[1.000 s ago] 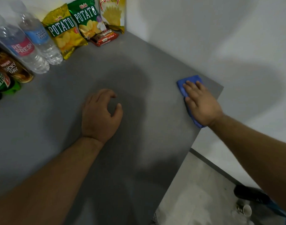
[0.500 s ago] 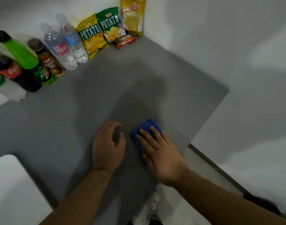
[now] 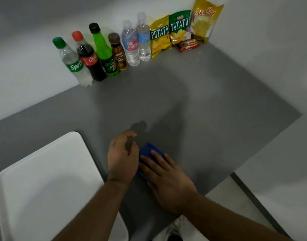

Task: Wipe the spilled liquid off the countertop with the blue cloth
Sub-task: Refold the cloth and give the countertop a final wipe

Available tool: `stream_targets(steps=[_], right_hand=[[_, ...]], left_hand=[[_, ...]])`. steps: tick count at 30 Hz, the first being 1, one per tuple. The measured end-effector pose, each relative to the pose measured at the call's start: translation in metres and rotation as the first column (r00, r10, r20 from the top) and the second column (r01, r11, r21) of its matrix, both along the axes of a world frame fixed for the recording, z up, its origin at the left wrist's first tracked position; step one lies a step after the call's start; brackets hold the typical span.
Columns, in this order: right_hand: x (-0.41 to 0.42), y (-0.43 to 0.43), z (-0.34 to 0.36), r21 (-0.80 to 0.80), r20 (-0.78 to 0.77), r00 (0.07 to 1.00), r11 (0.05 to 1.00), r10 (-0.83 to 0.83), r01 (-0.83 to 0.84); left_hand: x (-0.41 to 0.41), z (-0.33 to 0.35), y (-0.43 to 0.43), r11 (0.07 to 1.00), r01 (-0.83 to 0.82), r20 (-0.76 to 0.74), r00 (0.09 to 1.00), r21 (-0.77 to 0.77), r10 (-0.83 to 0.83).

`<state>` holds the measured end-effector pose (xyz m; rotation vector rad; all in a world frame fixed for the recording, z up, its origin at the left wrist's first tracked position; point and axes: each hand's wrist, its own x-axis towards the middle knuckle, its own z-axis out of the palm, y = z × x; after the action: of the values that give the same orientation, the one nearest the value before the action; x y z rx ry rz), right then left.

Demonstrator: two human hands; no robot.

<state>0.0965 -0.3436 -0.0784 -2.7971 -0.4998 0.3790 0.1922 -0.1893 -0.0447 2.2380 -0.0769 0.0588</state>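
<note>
1. Pressed blue cloth [image 3: 147,150] onto grey surface [image 3: 219,119] near its front edge with right hand [image 3: 168,181], fingers straight.
2. Rested left hand [image 3: 122,159] just left of cloth, fingers loosely curled, holding nothing.
3. Had white tray [image 3: 44,180] at left, bottles [image 3: 104,54] along back wall.

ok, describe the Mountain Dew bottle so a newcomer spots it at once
On the grey countertop, a row of six bottles stands along the back wall. Third from left, between the Coca-Cola bottle and the brown Lucky Day bottle, is the Mountain Dew bottle. Only it has a bright green body and black cap.
</note>
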Motion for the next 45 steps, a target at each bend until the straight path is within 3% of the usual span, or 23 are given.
stream_targets(steps=[9,14,21,23,25,29,31,34,38,40,43,45], right_hand=[[0.097,0.051,-0.003,-0.049,0.057,0.995,0.995,-0.083,0.086],[0.091,0.055,-0.002,-0.094,0.046,0.994,0.991,-0.096,0.1],[0.024,0.034,0.007,0.003,-0.001,1.0,1.0,-0.011,0.011],[0.008,0.025,0.016,0.172,-0.033,0.995,0.98,-0.092,0.096],[-0.01,0.016,0.023,0.299,0.039,0.958,0.918,-0.283,0.259],[-0.033,0.005,0.036,0.212,-0.042,0.796,0.773,-0.604,0.598],[-0.036,0.0,0.039,0.124,-0.132,0.756,0.745,-0.642,0.655],[-0.038,-0.007,0.049,0.056,-0.28,0.759,0.779,-0.588,0.624],[-0.046,-0.029,0.057,0.194,-0.359,0.764,0.757,-0.537,0.623],[-0.051,-0.041,0.063,0.35,-0.423,0.723,0.638,-0.546,0.686],[-0.052,-0.053,0.073,0.587,-0.622,0.599,0.207,-0.504,0.783],[-0.048,-0.053,0.082,0.662,-0.696,0.599,-0.031,-0.396,0.749]], left_hand=[[0.016,0.012,0.044,0.988,-0.073,-0.048,0.997,-0.134,0.067],[0.023,0.012,0.059,1.0,-0.011,-0.116,0.993,-0.022,0.009],[0.017,0.012,0.059,0.955,0.25,-0.265,0.943,0.16,-0.202],[0.017,0.013,0.053,0.93,0.311,-0.285,0.925,0.195,-0.249],[0.021,0.015,0.045,0.911,0.363,-0.342,0.896,0.198,-0.283],[0.029,0.019,0.029,0.855,0.456,-0.468,0.829,0.247,-0.307],[0.029,0.024,0.023,0.829,0.489,-0.495,0.81,0.272,-0.315],[0.026,0.036,0.019,0.819,0.516,-0.538,0.777,0.249,-0.326],[0.012,0.063,0.024,0.88,0.47,-0.568,0.744,0.07,-0.352],[-0.005,0.082,0.034,0.906,0.41,-0.563,0.727,-0.103,-0.393],[-0.033,0.109,0.051,0.902,0.235,-0.516,0.756,-0.361,-0.403],[-0.053,0.121,0.063,0.864,0.096,-0.49,0.79,-0.495,-0.369]])
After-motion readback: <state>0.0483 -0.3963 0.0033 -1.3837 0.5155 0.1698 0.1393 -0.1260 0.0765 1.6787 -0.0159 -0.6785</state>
